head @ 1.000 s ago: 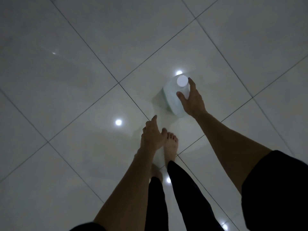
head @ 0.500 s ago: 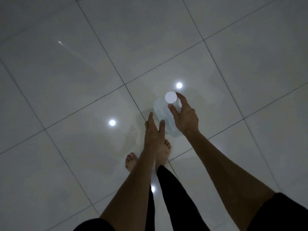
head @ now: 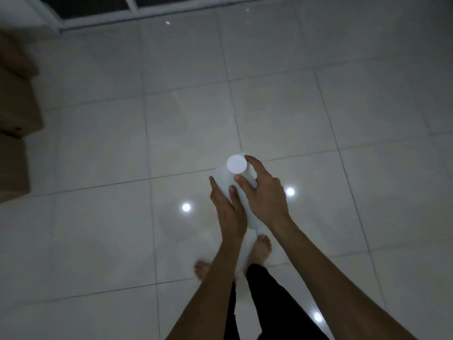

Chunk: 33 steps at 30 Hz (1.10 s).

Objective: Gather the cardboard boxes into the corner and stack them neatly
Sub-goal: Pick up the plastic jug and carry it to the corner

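A stack of brown cardboard boxes stands at the left edge of the head view, partly cut off by the frame. In front of me I hold a large clear plastic water jug with a white round cap. My right hand grips its neck just below the cap. My left hand lies flat against the jug's left side. The jug's lower body is hidden behind both hands.
Glossy white floor tiles reflect ceiling lights. A white-framed dark window or sliding door runs along the far wall at the top. My bare feet and black trousers show below the hands.
The view has swung up, bringing the boxes and the window frame into sight. My left hand has come against the jug's side; before, only my right hand held it.
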Available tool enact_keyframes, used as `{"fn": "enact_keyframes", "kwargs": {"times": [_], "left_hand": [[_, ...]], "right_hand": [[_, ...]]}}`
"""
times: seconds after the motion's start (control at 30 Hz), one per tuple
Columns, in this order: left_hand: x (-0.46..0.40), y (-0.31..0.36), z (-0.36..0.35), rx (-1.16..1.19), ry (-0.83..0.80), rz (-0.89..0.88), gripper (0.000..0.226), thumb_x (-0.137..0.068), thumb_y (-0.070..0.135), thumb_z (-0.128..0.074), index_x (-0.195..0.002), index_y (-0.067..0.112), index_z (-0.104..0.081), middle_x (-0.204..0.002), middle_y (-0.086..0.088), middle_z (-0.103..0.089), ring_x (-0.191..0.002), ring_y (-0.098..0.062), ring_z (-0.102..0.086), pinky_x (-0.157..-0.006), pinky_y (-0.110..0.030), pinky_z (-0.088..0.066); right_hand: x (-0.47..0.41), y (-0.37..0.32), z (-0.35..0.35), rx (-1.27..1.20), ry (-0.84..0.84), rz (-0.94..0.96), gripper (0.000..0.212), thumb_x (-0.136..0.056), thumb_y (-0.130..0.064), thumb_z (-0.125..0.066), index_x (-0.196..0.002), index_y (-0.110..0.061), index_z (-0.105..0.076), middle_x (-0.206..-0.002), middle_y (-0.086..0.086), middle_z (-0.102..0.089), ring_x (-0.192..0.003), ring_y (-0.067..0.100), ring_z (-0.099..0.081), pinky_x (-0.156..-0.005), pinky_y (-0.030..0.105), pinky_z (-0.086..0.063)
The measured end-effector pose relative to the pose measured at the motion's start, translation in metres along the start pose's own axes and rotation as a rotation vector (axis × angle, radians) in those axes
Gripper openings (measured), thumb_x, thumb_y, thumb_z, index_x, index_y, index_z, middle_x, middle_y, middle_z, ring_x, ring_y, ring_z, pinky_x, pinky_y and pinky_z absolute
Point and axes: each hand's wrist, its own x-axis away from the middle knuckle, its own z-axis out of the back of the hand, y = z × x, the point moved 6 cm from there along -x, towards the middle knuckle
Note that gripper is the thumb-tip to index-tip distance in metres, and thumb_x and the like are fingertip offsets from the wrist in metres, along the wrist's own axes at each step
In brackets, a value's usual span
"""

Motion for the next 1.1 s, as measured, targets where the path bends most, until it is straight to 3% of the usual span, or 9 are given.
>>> {"fn": "enact_keyframes", "kwargs": {"times": [0.1, 0.2, 0.47, 0.6, 1.1], "left_hand": [[0.004, 0.038, 0.059, 0.105, 0.127, -0.016, 0.068, -0.095, 0.056, -0.030, -0.155, 0.030, -0.011, -0.154, -0.002, -0.027, -0.137, -0.018, -0.037, -0.109, -0.036, -0.039], [-0.001, 0.064, 0.127, 0.166, 0.215, -0.040, 0.069, -0.093, 0.057, -0.031, -0.154, 0.029, -0.014, -0.153, -0.003, -0.028, -0.137, -0.022, -0.038, -0.109, -0.040, -0.040], [-0.030, 0.080, 0.310, 0.233, 0.500, -0.119, 0.062, -0.097, 0.055, -0.036, -0.152, 0.032, -0.020, -0.152, 0.000, -0.031, -0.137, -0.020, -0.037, -0.105, -0.032, -0.037], [-0.055, 0.062, 0.398, 0.256, 0.627, -0.056, 0.060, -0.097, 0.059, -0.035, -0.151, 0.037, -0.018, -0.152, 0.003, -0.029, -0.136, -0.022, -0.039, -0.109, -0.044, -0.040], [-0.180, 0.001, 0.713, 0.375, 1.159, 0.262, 0.058, -0.101, 0.049, -0.032, -0.154, 0.029, -0.018, -0.156, -0.003, -0.026, -0.140, -0.025, -0.035, -0.112, -0.045, -0.033]], "right_hand": [[0.021, -0.078, -0.008, 0.028, -0.027, 0.080, 0.053, -0.097, -0.048, -0.053, -0.147, -0.040, -0.037, -0.132, -0.001, -0.062, -0.120, 0.026, -0.053, -0.100, 0.038, -0.041], [0.041, -0.149, -0.030, 0.028, -0.048, 0.162, 0.054, -0.096, -0.049, -0.053, -0.147, -0.037, -0.039, -0.136, -0.003, -0.059, -0.123, 0.024, -0.053, -0.100, 0.037, -0.041], [0.079, -0.308, -0.137, 0.044, -0.152, 0.350, 0.053, -0.096, -0.049, -0.053, -0.146, -0.033, -0.041, -0.143, -0.003, -0.053, -0.127, 0.024, -0.050, -0.103, 0.039, -0.041], [0.090, -0.375, -0.212, 0.065, -0.259, 0.445, 0.052, -0.096, -0.048, -0.054, -0.145, -0.033, -0.043, -0.143, -0.004, -0.054, -0.127, 0.022, -0.050, -0.101, 0.037, -0.042], [0.089, -0.608, -0.551, 0.223, -0.760, 0.745, 0.053, -0.093, -0.055, -0.055, -0.141, -0.033, -0.047, -0.138, -0.005, -0.058, -0.124, 0.020, -0.056, -0.100, 0.039, -0.045]]}}
